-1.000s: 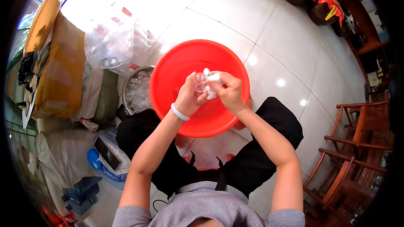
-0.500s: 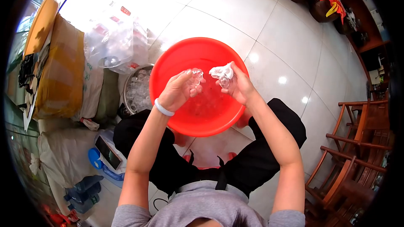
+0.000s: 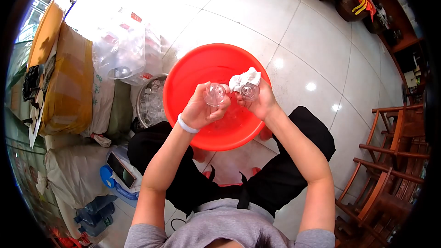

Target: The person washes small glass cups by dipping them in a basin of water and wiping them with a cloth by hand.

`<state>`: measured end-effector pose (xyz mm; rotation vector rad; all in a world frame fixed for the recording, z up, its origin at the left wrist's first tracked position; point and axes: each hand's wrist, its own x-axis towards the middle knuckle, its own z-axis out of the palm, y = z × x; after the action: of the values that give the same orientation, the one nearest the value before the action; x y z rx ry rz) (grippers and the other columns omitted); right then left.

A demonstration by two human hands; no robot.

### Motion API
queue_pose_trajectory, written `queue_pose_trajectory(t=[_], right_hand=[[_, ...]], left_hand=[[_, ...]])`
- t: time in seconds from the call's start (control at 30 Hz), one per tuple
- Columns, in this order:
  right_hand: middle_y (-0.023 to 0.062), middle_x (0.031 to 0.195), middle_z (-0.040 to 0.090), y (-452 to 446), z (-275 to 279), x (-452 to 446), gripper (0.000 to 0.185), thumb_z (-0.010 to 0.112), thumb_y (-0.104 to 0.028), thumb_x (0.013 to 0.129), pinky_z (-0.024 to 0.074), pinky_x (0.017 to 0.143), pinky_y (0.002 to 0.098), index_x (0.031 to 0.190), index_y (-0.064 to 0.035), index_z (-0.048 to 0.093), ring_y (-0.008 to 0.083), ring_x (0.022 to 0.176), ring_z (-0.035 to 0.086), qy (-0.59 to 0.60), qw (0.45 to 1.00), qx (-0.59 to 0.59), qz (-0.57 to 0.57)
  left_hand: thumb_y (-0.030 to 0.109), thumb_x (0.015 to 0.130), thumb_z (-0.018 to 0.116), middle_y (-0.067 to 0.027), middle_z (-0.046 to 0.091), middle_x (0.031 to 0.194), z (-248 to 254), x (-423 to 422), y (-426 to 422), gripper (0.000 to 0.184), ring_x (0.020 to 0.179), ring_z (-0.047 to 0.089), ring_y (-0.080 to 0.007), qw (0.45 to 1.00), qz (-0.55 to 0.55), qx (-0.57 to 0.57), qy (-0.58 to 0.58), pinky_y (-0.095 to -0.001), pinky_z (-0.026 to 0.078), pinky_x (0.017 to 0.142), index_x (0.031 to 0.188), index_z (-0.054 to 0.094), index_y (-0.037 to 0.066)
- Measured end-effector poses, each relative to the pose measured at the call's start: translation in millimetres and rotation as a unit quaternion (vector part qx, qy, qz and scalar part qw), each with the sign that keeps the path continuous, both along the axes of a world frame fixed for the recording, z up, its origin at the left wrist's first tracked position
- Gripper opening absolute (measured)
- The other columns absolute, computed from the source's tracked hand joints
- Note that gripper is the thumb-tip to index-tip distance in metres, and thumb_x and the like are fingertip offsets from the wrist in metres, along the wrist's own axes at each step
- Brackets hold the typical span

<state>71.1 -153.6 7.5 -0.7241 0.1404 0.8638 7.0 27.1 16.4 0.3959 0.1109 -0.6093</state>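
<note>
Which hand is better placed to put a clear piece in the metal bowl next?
Probably the left hand: it is nearer the metal bowl and holds one clear piece. The right hand is farther away, holding white cloth too.

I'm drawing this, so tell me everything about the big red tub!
The tub is bright red, round and open, with a shiny, plastic-looking wall and rim. It stands upright on the tiled floor, beside a metal bowl. The left hand and right hand are above it, holding clear cups and a white cloth. Something see-through lies inside, too blurred to name.
</note>
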Motion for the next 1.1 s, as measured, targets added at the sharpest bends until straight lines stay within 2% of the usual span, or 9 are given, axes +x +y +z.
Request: queue_pose_trajectory(t=[0.33, 0.63, 0.73, 0.8, 0.83, 0.9, 0.97, 1.03, 1.1], right_hand=[[0.0054, 0.083, 0.059, 7.5, 12.0, -9.0, 0.036, 0.035, -0.041, 0.09, 0.0384, 0.05, 0.0258, 0.086, -0.0095, 0.053, 0.0158, 0.064, 0.053, -0.067, 0.994, 0.079, 0.022], [0.0061, 0.083, 0.057, 8.3, 15.1, -12.3, 0.036, 0.03, -0.038, 0.09, 0.0352, 0.047, 0.0263, 0.085, -0.0092, 0.052, 0.0157, 0.061, 0.049, -0.059, 0.99, 0.105, 0.079], [0.0051, 0.083, 0.058, 9.3, 22.7, -12.9, 0.039, 0.031, -0.039, 0.091, 0.0366, 0.05, 0.0248, 0.087, -0.0081, 0.054, 0.0131, 0.063, 0.049, -0.048, 0.992, 0.097, 0.058], [0.0035, 0.085, 0.058, 10.3, 25.6, -11.2, 0.037, 0.039, -0.038, 0.092, 0.0392, 0.055, 0.0236, 0.096, -0.0054, 0.056, 0.0101, 0.066, 0.05, -0.067, 0.996, -0.057, 0.005], [0.0035, 0.085, 0.058, 10.3, 26.4, -11.2, 0.037, 0.039, -0.038, 0.092, 0.0392, 0.055, 0.0236, 0.096, -0.0054, 0.056, 0.0101, 0.066, 0.05, -0.068, 0.996, -0.058, 0.004], [0.0016, 0.088, 0.059, 9.7, 28.2, -12.0, 0.036, 0.047, -0.034, 0.091, 0.0423, 0.063, 0.0238, 0.104, -0.0024, 0.056, 0.0079, 0.073, 0.053, -0.215, 0.966, -0.141, -0.03], [0.004, 0.086, 0.059, 13.4, 35.7, -16.4, 0.031, 0.056, -0.027, 0.086, 0.045, 0.067, 0.0265, 0.102, -0.0005, 0.057, 0.0119, 0.077, 0.057, -0.256, 0.954, -0.153, -0.04], [0.0082, 0.084, 0.058, 17.8, 30.7, -19.2, 0.03, 0.063, -0.023, 0.079, 0.0468, 0.066, 0.0279, 0.097, 0.0015, 0.058, 0.0175, 0.079, 0.059, -0.616, 0.734, -0.287, -0.016], [0.0107, 0.078, 0.055, 20.4, 29.2, -20.9, 0.025, 0.066, -0.018, 0.073, 0.0473, 0.059, 0.031, 0.086, 0.0017, 0.058, 0.0238, 0.073, 0.059, -0.623, 0.724, -0.296, -0.022]], left_hand=[[0.044, 0.086, 0.034, -0.0089, 0.042, 0.06, -7.2, -2.8, 5.0, 0.045, 0.041, 0.032, -0.011, 0.992, -0.044, -0.103, -0.056, -0.0216, 0.029, 0.038, 0.096, 0.049, 0.003], [0.045, 0.084, 0.033, -0.006, 0.037, 0.049, -11.7, -5.7, 1.5, 0.046, 0.037, 0.027, -0.0111, 0.989, -0.061, -0.096, -0.093, -0.0229, 0.024, 0.036, 0.088, 0.051, 0.002], [0.045, 0.084, 0.033, -0.0064, 0.039, 0.052, -8.3, -5.2, 2.1, 0.046, 0.037, 0.027, -0.0106, 0.991, -0.055, -0.084, -0.087, -0.0225, 0.024, 0.037, 0.089, 0.051, 0.003], [0.045, 0.086, 0.032, -0.0062, 0.042, 0.057, -0.9, -4.7, 2.6, 0.044, 0.04, 0.029, -0.0102, 0.999, -0.004, -0.005, -0.036, -0.0215, 0.025, 0.038, 0.092, 0.051, 0.005], [0.045, 0.086, 0.032, -0.0062, 0.042, 0.057, 0.4, -4.4, 2.6, 0.044, 0.04, 0.029, -0.0102, 0.999, -0.005, -0.006, -0.036, -0.0215, 0.025, 0.038, 0.092, 0.051, 0.005], [0.041, 0.089, 0.029, -0.0039, 0.047, 0.061, 4.8, -3.0, 0.0, 0.04, 0.042, 0.031, -0.0098, 0.993, 0.037, 0.111, -0.014, -0.0213, 0.024, 0.038, 0.089, 0.051, 0.008], [0.04, 0.089, 0.029, -0.0027, 0.047, 0.063, 16.7, -3.4, -11.9, 0.038, 0.043, 0.032, -0.0095, 0.984, 0.06, 0.168, 0.022, -0.0211, 0.024, 0.038, 0.088, 0.051, 0.009], [0.04, 0.089, 0.029, -0.0015, 0.048, 0.064, 18.5, -3.8, -18.2, 0.037, 0.044, 0.032, -0.0091, 0.969, 0.083, 0.226, 0.059, -0.0208, 0.023, 0.038, 0.088, 0.051, 0.01], [0.042, 0.089, 0.032, 0.001, 0.054, 0.077, 8.9, -5.0, -15.0, 0.035, 0.053, 0.043, -0.0082, 0.964, 0.087, 0.248, 0.045, -0.0201, 0.025, 0.04, 0.097, 0.05, 0.013]])
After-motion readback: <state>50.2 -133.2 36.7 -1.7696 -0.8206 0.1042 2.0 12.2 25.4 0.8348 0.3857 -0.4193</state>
